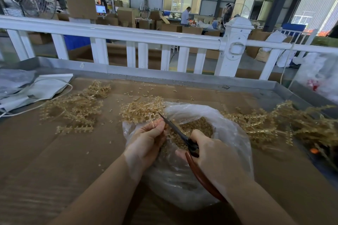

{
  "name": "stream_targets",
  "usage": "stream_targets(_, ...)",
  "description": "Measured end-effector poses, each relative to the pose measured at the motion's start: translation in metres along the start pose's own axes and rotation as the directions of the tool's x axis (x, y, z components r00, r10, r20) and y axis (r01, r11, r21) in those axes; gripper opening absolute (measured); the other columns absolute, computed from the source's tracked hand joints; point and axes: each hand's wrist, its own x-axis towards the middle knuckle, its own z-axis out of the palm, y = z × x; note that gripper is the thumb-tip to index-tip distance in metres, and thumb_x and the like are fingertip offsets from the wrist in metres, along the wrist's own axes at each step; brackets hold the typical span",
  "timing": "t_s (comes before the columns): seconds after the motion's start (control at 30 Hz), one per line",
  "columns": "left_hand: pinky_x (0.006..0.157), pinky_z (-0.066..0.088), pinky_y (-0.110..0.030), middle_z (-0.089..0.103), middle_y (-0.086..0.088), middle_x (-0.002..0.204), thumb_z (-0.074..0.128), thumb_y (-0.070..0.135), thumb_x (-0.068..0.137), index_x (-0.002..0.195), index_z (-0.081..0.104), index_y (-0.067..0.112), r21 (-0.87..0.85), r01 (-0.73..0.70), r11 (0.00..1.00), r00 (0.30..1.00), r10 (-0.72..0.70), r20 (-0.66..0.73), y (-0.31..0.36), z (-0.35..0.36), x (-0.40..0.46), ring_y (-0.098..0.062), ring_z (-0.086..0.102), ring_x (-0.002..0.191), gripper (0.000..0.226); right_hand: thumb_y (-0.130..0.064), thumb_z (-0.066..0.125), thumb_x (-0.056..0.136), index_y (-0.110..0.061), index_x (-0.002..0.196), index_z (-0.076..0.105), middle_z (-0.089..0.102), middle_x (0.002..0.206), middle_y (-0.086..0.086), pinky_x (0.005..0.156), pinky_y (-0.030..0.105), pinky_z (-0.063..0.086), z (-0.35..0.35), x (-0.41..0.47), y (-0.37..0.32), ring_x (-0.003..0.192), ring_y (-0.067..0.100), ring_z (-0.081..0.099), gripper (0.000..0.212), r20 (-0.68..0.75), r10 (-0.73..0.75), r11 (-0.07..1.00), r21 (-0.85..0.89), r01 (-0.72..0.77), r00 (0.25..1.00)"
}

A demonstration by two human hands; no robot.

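My left hand [146, 141] pinches a thin tan plastic sprue strip [151, 121] above an open clear plastic bag [228, 133]. In my right hand [214, 153] I grip scissors [175, 129] with dark blades and a red-brown handle; the blades point up-left, right beside the strip at my left fingertips. Inside the bag lies a heap of small tan plastic pieces [197, 128].
Piles of tan sprue strips lie on the cardboard-covered table: one at the left [73, 109], one behind the bag [140, 108], one at the right [274, 124]. Grey bags and a white strap [33, 87] sit far left. A white fence [128, 33] runs behind the metal-rimmed table.
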Motion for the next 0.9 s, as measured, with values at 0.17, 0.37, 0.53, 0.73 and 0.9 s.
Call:
stream_targets(0.17, 0.073, 0.043, -0.024, 0.061, -0.003, 0.061, 0.053, -0.002, 0.088, 0.079, 0.061, 0.005, -0.004, 0.011, 1.0, 1.0, -0.011, 0.009, 0.001, 0.002, -0.001, -0.012, 0.055, 0.056, 0.014, -0.059, 0.051, 0.088, -0.03, 0.086, 0.04, 0.051, 0.068, -0.014, 0.05, 0.01, 0.039, 0.004, 0.0, -0.002, 0.058, -0.001, 0.05, 0.031, -0.019, 0.023, 0.999, 0.036, -0.022, 1.0)
stream_targets(0.37, 0.065, 0.045, -0.02, 0.059, -0.001, 0.063, 0.056, 0.005, 0.087, 0.082, 0.058, 0.009, -0.057, 0.001, 0.998, 1.0, -0.001, 0.01, -0.002, 0.002, 0.001, -0.01, 0.054, 0.056, 0.006, -0.061, 0.051, 0.086, -0.033, 0.084, 0.04, 0.052, 0.069, -0.015, 0.049, 0.011, 0.034, 0.003, -0.002, -0.001, 0.06, -0.004, 0.048, 0.03, -0.016, 0.036, 0.997, 0.063, -0.035, 0.999)
stream_targets(0.53, 0.082, 0.045, -0.027, 0.057, -0.007, 0.073, 0.059, 0.002, 0.08, 0.081, 0.057, 0.004, -0.073, 0.008, 0.997, 1.0, -0.006, 0.023, -0.003, -0.001, 0.004, -0.016, 0.055, 0.071, 0.003, -0.063, 0.05, 0.086, -0.034, 0.078, 0.035, 0.046, 0.061, -0.014, 0.051, 0.011, 0.036, 0.006, -0.006, -0.003, 0.052, -0.004, 0.044, 0.034, -0.076, 0.02, 0.999, 0.039, -0.017, 0.997)
stream_targets(0.73, 0.063, 0.054, -0.019, 0.061, -0.007, 0.069, 0.062, 0.004, 0.069, 0.081, 0.059, 0.002, -0.036, 0.004, 0.999, 0.999, -0.003, 0.05, -0.005, -0.005, 0.006, -0.012, 0.059, 0.059, 0.013, -0.062, 0.049, 0.086, -0.032, 0.084, 0.036, 0.049, 0.063, -0.011, 0.051, 0.013, 0.036, 0.011, -0.003, -0.005, 0.054, 0.0, 0.047, 0.033, -0.111, -0.005, 0.998, 0.057, 0.011, 0.994)
stream_targets(0.9, 0.077, 0.047, -0.025, 0.06, -0.009, 0.072, 0.062, 0.007, 0.069, 0.078, 0.059, 0.002, 0.019, 0.013, 1.0, 0.995, -0.015, 0.095, -0.004, -0.004, 0.004, -0.017, 0.057, 0.07, 0.011, -0.061, 0.048, 0.088, -0.033, 0.078, 0.034, 0.048, 0.06, -0.011, 0.052, 0.011, 0.037, 0.015, 0.002, -0.004, 0.053, 0.0, 0.047, 0.032, -0.111, 0.014, 0.992, 0.129, 0.0, 0.994)
